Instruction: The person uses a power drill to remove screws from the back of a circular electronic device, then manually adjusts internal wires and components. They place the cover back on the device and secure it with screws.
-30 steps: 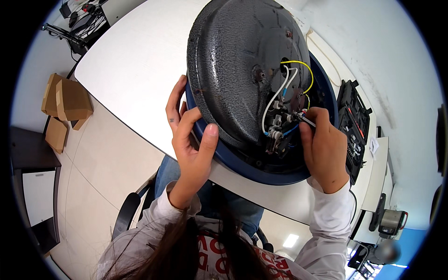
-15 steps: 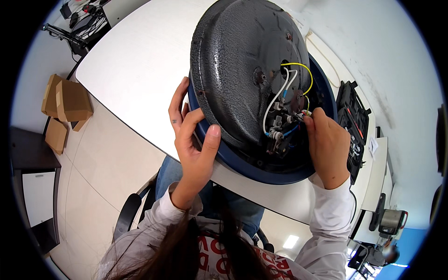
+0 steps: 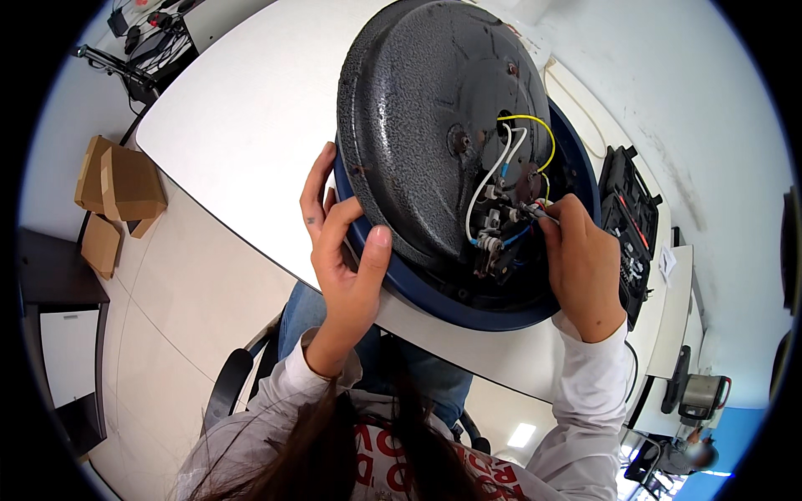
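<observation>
A round black speckled metal pan stands tilted in a dark blue round shell, its wired underside turned to the right. White and yellow wires run from a hole in the pan to a cluster of metal terminals at its lower right. My left hand grips the shell's left edge, thumb near the rim, fingers spread along the outside. My right hand pinches a thin greyish wire beside the terminals; its far end is lost among the other wires.
Both parts rest on a white table. An open black tool case lies to the right, close to the wall. Cardboard boxes stand on the floor at left. Another person sits far off at lower right.
The pan has shifted slightly left. My right hand has moved a little left and its fingertips still pinch at the terminals. My left hand keeps its hold on the shell.
</observation>
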The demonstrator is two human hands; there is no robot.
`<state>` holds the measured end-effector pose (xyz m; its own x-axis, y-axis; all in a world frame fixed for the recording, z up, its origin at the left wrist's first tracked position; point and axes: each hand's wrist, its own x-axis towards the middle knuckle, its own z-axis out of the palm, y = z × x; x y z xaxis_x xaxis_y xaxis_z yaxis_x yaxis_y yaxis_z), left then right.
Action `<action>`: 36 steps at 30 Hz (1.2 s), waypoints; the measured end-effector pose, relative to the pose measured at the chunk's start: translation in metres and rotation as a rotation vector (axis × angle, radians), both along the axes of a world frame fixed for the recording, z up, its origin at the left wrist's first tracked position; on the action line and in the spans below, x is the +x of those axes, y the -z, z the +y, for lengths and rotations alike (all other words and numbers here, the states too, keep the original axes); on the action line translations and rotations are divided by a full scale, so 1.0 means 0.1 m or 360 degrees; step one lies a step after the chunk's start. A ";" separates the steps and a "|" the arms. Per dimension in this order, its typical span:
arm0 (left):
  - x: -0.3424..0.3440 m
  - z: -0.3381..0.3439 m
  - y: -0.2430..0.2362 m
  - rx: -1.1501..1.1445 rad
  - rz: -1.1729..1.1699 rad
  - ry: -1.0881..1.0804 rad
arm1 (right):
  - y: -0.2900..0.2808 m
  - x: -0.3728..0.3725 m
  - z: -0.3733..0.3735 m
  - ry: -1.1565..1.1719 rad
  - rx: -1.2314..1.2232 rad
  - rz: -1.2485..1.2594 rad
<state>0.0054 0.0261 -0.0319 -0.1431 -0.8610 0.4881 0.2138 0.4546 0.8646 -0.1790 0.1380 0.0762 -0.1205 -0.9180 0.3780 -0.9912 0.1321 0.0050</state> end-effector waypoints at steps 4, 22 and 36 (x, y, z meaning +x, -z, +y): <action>0.01 0.00 0.00 0.0013 0.0021 0.0007 | -0.06 0.01 0.00 0.0016 0.0068 0.0130; -0.02 0.02 -0.01 0.0045 0.0044 0.0005 | -0.09 0.04 0.02 0.0052 -0.0031 0.0155; -0.03 -0.01 0.01 -0.0007 0.0059 0.0000 | 0.00 0.01 0.00 0.0037 -0.0037 -0.0005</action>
<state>0.0029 0.0251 -0.0330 -0.1249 -0.8589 0.4966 0.2458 0.4581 0.8542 -0.1778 0.1377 0.0761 -0.1426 -0.9058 0.3990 -0.9879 0.1550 -0.0013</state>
